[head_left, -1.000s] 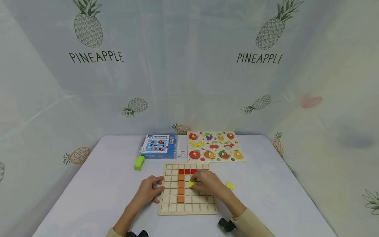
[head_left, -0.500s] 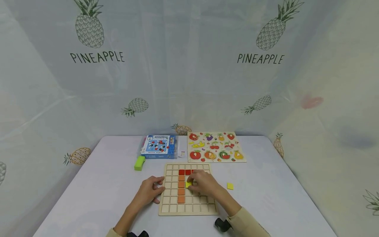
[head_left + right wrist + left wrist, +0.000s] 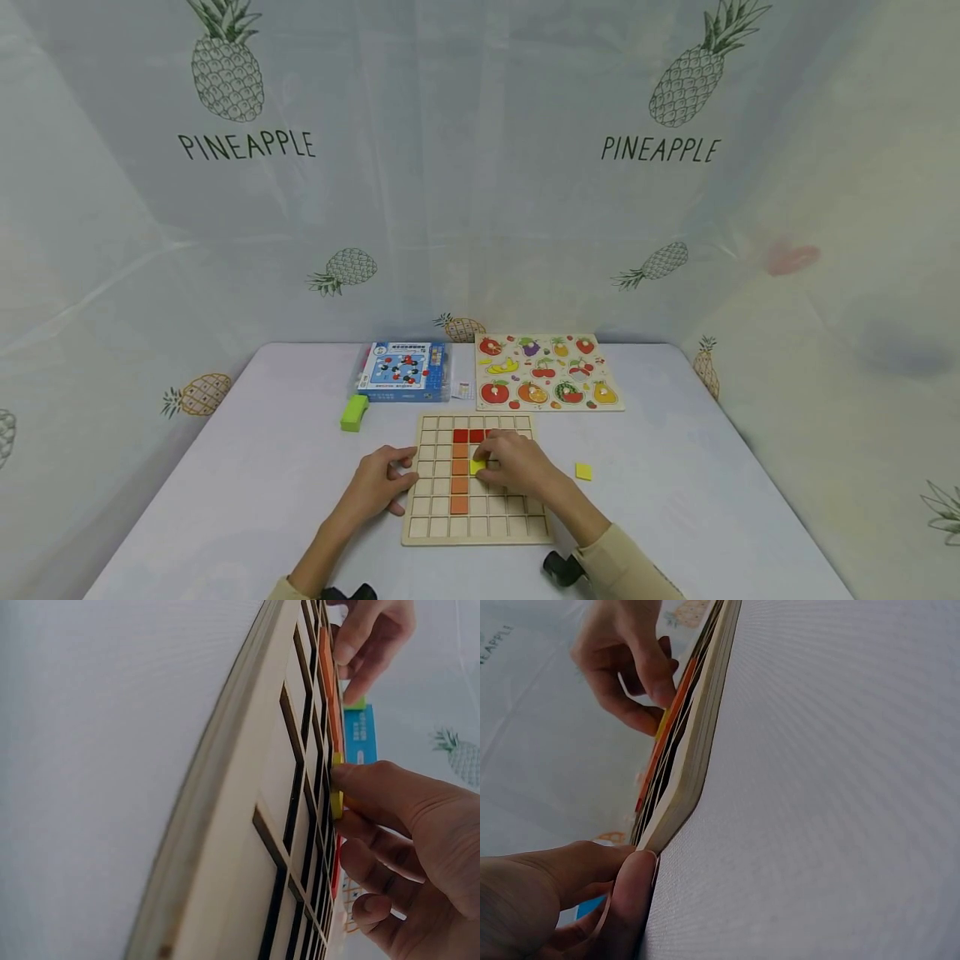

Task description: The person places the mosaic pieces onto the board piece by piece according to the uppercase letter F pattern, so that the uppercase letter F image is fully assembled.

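Note:
A wooden grid board (image 3: 438,527) lies on the table, with a row of red tiles (image 3: 468,436) and a column of orange tiles (image 3: 459,485) in its squares. My right hand (image 3: 517,463) pinches a yellow tile (image 3: 477,468) between thumb and finger, right beside the orange column. The right wrist view shows this yellow tile (image 3: 337,787) standing slightly proud of the grid. Along the board's left side, my left hand (image 3: 375,481) rests its thumb and index fingertip against the rim. My right hand covers the end of the red row.
Another yellow tile (image 3: 583,472) lies on the table right of the board. Behind are a blue box (image 3: 433,389) with a molecule picture and a fruit puzzle board (image 3: 551,403). A light green block (image 3: 353,413) sits in front of the box.
Over the past second my right hand has moved left with the yellow tile, up to the orange column. In the last half second it has barely moved. The left hand has kept its place.

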### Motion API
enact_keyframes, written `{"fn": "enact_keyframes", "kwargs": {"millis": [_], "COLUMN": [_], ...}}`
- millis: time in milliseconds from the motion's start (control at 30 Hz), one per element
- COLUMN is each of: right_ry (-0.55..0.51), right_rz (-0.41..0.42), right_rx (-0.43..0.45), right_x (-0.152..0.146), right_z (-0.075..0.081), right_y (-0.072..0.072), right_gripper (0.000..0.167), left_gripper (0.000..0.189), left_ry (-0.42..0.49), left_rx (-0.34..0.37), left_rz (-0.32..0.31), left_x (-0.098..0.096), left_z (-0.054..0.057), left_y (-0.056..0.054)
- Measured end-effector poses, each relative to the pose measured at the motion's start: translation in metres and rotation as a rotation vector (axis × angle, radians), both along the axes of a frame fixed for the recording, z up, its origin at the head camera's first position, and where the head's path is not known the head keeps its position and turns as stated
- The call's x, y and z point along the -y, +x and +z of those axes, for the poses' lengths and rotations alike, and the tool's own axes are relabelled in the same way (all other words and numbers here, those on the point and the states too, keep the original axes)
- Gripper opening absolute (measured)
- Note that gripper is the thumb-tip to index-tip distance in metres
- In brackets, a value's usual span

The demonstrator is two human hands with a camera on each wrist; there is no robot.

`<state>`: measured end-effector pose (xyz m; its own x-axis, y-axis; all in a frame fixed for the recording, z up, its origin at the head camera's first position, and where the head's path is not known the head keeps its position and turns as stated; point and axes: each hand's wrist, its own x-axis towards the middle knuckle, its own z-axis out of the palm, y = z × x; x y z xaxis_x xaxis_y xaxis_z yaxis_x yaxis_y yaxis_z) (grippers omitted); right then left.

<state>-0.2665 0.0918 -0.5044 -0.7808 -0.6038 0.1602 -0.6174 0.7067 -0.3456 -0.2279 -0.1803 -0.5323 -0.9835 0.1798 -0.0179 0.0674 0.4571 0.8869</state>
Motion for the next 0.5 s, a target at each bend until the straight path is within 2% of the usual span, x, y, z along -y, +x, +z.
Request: {"fn": "enact_keyframes", "kwargs": {"millis": [300, 500], "right_ry": [-0.015, -0.033], "right_rz": [-0.038, -0.112], "right_rx": [0.011, 0.054], "right_x": [-0.006, -0.033], "right_z": [0.004, 0.008], "right_y": [0.002, 0.002], "right_gripper": [0.021, 0.023], "left_gripper": [0.049, 0.05], "left_ry": [0.004, 0.0], "left_rx": [0.022, 0.02], "left_rz": [0.004, 0.004], "left_x": [0.0, 0.001], "left_z": [-0.001, -0.002], "left_y": [-0.002, -0.003]}}
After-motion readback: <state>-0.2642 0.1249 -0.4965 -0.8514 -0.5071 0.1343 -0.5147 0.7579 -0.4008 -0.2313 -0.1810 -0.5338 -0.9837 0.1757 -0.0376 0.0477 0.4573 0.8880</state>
